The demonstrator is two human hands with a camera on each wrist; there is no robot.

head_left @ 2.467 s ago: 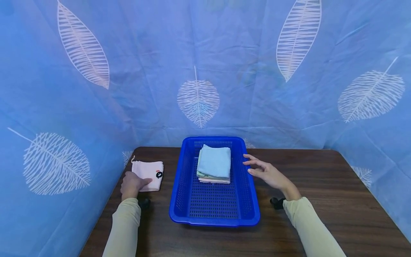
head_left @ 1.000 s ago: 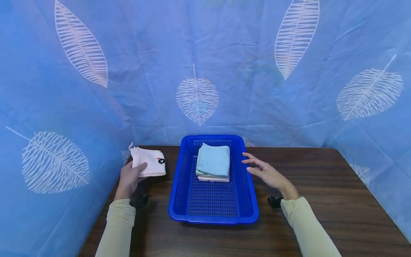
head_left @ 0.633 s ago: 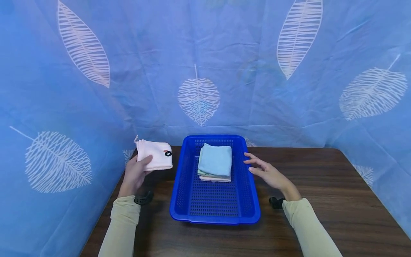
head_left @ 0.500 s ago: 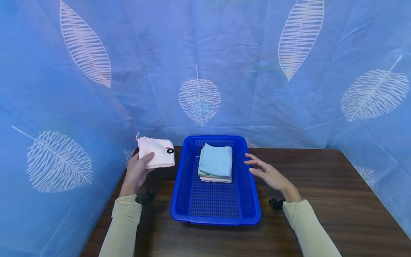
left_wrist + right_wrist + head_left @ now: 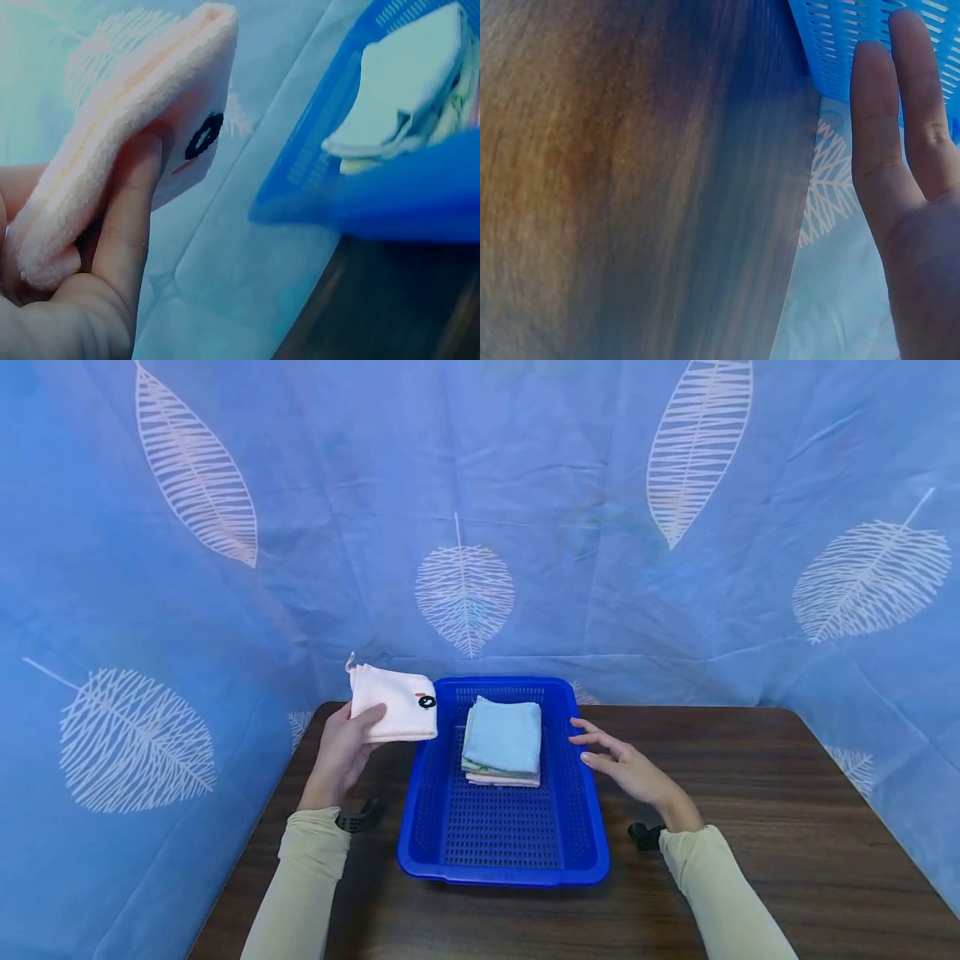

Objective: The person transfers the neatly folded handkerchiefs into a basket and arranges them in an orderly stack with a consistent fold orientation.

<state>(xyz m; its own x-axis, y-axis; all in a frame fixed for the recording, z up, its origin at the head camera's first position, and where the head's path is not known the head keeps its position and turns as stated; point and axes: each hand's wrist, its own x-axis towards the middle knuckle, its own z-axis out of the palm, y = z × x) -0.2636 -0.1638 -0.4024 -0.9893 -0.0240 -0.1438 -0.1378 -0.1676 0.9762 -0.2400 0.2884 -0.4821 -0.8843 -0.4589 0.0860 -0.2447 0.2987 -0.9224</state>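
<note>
My left hand (image 5: 347, 745) pinches a folded pale pink towel (image 5: 393, 703) between thumb and fingers, raised above the table at the basket's left rim. The towel has a black ring mark and a hanging loop at one corner; its thick folded edge shows in the left wrist view. In the blue plastic basket (image 5: 502, 875) lies a stack of folded towels, a light blue towel (image 5: 502, 735) on top, with green and pale pink edges below it. At the basket's right rim, my right hand (image 5: 626, 767) has relaxed, spread fingers and holds nothing.
The basket stands in the middle of a dark brown wooden table (image 5: 720, 760). A blue cloth backdrop (image 5: 570, 593) with white leaf prints rises along the table's back and both sides. A black band (image 5: 362, 817) is on the left wrist.
My left hand has taken hold of the pink towel, lifted it off the table at the left and carried it rightward to the basket's edge. The right hand stays in place.
</note>
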